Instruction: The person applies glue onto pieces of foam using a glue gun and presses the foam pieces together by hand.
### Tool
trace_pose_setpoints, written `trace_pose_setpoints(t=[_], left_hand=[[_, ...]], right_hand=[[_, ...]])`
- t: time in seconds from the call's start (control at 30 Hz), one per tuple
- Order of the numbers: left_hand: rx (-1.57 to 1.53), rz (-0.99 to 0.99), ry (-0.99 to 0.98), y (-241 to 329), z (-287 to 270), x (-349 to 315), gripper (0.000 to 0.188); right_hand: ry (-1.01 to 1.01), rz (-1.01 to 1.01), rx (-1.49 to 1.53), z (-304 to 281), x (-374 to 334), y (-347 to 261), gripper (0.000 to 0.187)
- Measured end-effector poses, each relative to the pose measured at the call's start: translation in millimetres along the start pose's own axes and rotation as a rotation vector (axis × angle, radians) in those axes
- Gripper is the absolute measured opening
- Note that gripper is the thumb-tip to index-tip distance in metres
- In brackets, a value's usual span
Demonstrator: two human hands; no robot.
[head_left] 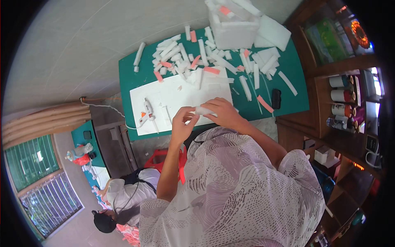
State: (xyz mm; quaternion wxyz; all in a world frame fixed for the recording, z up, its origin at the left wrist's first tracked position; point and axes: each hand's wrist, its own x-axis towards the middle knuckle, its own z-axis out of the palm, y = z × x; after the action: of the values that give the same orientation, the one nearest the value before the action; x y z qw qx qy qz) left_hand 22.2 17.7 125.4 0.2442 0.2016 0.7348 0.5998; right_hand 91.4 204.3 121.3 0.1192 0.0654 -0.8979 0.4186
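A small white foam piece (202, 110) is held between both hands over the near edge of a white board (164, 99). Pinching its left end are the fingers of my left hand (184, 123). Around its right part curl the fingers of my right hand (225, 114), hiding some of it. On the board, left of my hands, lies a white glue gun (147, 110) with an orange part, its cable running off toward the wall. A thin white strip (166, 115) lies between the glue gun and my left hand.
Many white foam strips (168, 49) and pink strips (212, 71) litter the green table (127, 76). A white foam box (234, 35) stands at the back. Right are a black case (276, 99) and thread-spool shelves (339, 96). A co-worker (127, 193) sits at left near a red stool (158, 158).
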Motion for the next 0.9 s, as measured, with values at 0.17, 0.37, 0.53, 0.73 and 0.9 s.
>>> trace_pose_setpoints(t=[0.17, 0.37, 0.53, 0.73, 0.9], left_hand=[[0.046, -0.171, 0.058, -16, 7, 2, 0.017], [0.26, -0.142, 0.065, -25, 9, 5, 0.029], [0.745, 0.06, -0.013, -48, 0, 8, 0.036], [0.836, 0.093, -0.019, -81, -19, 11, 0.031], [0.773, -0.016, -0.051, -83, -32, 16, 0.029]], right_hand=[[-0.02, -0.038, -0.079, 23, -2, 16, 0.031], [-0.128, -0.036, -0.181, 48, -1, 37, 0.036], [-0.225, -0.018, -0.15, 72, 7, 49, 0.036], [-0.086, -0.048, -0.059, 73, 10, 49, 0.038], [0.384, 0.368, 0.003, 28, -30, 89, 0.035]])
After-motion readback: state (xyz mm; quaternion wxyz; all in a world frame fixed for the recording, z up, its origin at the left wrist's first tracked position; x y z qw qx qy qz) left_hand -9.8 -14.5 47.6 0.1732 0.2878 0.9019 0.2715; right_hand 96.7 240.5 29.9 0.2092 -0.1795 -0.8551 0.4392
